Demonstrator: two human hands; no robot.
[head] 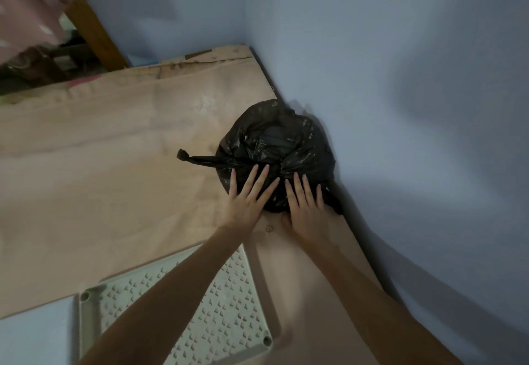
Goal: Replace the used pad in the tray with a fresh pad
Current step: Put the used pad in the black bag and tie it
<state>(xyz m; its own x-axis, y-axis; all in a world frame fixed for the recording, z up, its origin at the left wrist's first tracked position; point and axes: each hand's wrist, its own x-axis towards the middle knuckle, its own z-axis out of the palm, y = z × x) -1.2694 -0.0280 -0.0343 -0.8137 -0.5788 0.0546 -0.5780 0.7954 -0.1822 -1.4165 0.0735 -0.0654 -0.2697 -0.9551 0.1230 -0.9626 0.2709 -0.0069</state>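
Underneath everything lies a brown cardboard sheet [100, 170]. At six o'clock sits the white perforated tray [229, 301]; toward one o'clock, a tied black rubbish bag [274, 147]. Left hand [246, 201] and right hand [306, 210] lie flat, fingers spread, on the bag, gripping nothing.

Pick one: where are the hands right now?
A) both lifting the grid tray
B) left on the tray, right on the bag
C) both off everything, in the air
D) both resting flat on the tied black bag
D: the left hand and right hand lie with fingers spread on the knotted black bag, while the grid tray sits untouched under the forearms.
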